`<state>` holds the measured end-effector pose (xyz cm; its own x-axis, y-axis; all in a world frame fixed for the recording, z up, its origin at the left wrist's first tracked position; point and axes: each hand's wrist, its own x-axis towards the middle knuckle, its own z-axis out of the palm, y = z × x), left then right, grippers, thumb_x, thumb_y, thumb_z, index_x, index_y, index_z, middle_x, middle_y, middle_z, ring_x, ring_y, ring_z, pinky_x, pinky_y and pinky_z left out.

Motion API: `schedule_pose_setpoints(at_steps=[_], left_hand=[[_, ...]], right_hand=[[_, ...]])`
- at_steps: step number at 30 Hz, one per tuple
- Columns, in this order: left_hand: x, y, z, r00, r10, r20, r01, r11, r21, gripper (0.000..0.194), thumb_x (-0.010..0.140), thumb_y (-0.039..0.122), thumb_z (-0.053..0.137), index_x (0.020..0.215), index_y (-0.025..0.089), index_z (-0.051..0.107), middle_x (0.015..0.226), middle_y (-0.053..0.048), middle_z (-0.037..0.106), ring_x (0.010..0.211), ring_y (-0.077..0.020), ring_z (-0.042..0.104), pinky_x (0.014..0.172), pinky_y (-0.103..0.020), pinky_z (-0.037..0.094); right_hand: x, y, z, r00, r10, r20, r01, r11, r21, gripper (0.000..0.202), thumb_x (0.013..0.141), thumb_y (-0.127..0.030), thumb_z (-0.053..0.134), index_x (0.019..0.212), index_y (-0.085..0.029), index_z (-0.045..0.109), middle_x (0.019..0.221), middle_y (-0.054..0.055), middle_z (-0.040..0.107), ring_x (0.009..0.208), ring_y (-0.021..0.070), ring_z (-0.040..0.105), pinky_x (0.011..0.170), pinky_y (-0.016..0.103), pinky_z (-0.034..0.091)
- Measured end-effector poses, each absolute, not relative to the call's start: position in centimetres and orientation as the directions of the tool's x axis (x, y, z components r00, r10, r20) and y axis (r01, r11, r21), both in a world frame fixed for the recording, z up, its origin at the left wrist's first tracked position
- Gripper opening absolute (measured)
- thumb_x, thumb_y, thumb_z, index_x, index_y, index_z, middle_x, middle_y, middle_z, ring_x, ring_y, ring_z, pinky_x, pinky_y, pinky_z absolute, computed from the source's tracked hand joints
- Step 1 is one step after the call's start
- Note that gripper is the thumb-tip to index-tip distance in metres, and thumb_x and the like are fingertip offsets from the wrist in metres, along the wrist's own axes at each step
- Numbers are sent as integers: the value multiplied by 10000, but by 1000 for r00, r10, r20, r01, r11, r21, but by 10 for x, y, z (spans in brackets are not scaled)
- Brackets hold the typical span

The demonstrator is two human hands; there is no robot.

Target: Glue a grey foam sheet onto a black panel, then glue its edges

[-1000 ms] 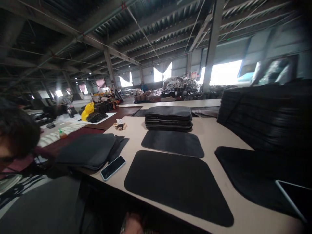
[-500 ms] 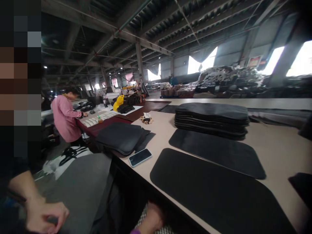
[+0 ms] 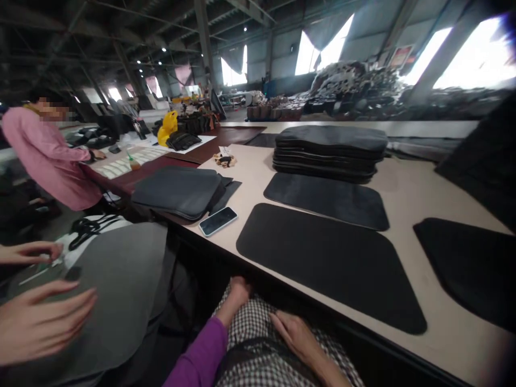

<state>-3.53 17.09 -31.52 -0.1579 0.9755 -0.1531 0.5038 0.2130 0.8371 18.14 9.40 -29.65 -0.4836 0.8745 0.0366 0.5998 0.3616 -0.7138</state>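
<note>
My left hand (image 3: pixel 238 292), below a purple sleeve, rests on the checked cloth (image 3: pixel 252 317) over my lap, close to the table's edge. Its fingers point away from me and are too dark and blurred to make out. Lying on the same cloth is my right hand (image 3: pixel 296 332), its fingers loosely extended and holding nothing I can see. In front of both hands, a large black rounded sheet (image 3: pixel 330 263) lies flat on the table (image 3: pixel 451 344). Behind it is a narrower dark sheet (image 3: pixel 326 201). A phone (image 3: pixel 218 221) lies at the table's edge.
A thick stack of dark sheets (image 3: pixel 328 153) stands behind; another pile (image 3: pixel 177 191) lies left. At far left, a co-worker's hands (image 3: pixel 44 322) hover over a grey sheet (image 3: pixel 124 279). Another person in pink (image 3: pixel 48 156) stands beyond. Black pieces (image 3: pixel 471 263) lie right.
The view has tilted down and turned, bringing my right hand into sight. My left hand now shows on my lap. The co-worker's hands have moved and opened out.
</note>
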Motion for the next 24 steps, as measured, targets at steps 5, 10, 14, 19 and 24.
schedule_pose_setpoints(at_steps=[5,10,14,19,24], left_hand=[[-58,165,-326,-294,941,-169,432,289,854,200,882,174,700,1066,97,692,1070,-120,688,1095,-263,655,1004,-413,521],[-78,127,-320,-309,947,-92,390,214,896,260,817,144,620,1065,122,695,1040,-71,641,869,-165,635,861,-312,523],[-84,91,-309,-242,969,-53,400,149,904,306,773,85,541,1014,164,713,1011,-35,627,744,-123,556,775,-275,489],[-73,70,-281,-145,989,29,463,42,885,361,703,7,486,911,195,714,973,-30,625,906,-161,597,858,-284,471],[-45,66,-232,-99,992,74,381,-31,924,262,797,92,616,1009,200,726,1042,-52,662,964,-180,621,874,-291,496]], right_hand=[[177,85,-285,-480,870,113,577,411,-706,661,1087,-613,233,722,-193,590,664,26,569,612,134,488,628,273,354],[170,79,-286,-504,858,98,572,417,-707,643,1101,-582,215,757,-195,596,714,28,592,656,135,529,651,256,371],[169,81,-288,-522,849,80,564,414,-715,658,1095,-604,182,800,-203,612,753,34,631,681,151,572,666,265,402],[169,82,-295,-548,832,92,519,424,-742,637,1086,-617,215,896,-216,672,813,52,696,730,187,666,694,286,487],[164,89,-300,-459,886,62,342,241,-908,483,1027,-626,448,1152,-254,729,1134,71,764,1049,226,742,950,299,569]])
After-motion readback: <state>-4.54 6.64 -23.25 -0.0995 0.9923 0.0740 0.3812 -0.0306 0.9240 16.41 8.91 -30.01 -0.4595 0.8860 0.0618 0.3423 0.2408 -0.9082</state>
